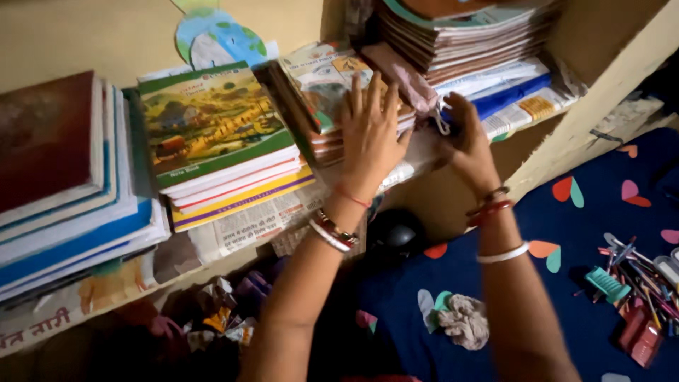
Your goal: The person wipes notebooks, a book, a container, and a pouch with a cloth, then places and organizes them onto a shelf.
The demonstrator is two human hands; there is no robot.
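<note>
Paper-lined shelf (269, 223), both hands at the notebooks.
Left hand (371, 134) lies flat, released, on a notebook stack (318, 92); at three o'clock, right hand (467, 138) clenches the neighbouring stack's (509, 92) edge.

Shelf (424, 152): four book stacks side by side on newspaper lining (254, 223). Left hand (371, 134) flat on third stack (318, 85), right hand (467, 138) at base of rightmost stack (467, 42). Below right: cloth (601, 212) with crumpled rag (463, 322), pens (640, 276) further right.

Tall book stack (467, 35) cut off by the top edge — right hand's (468, 141) fingertips hidden underneath it.
</note>
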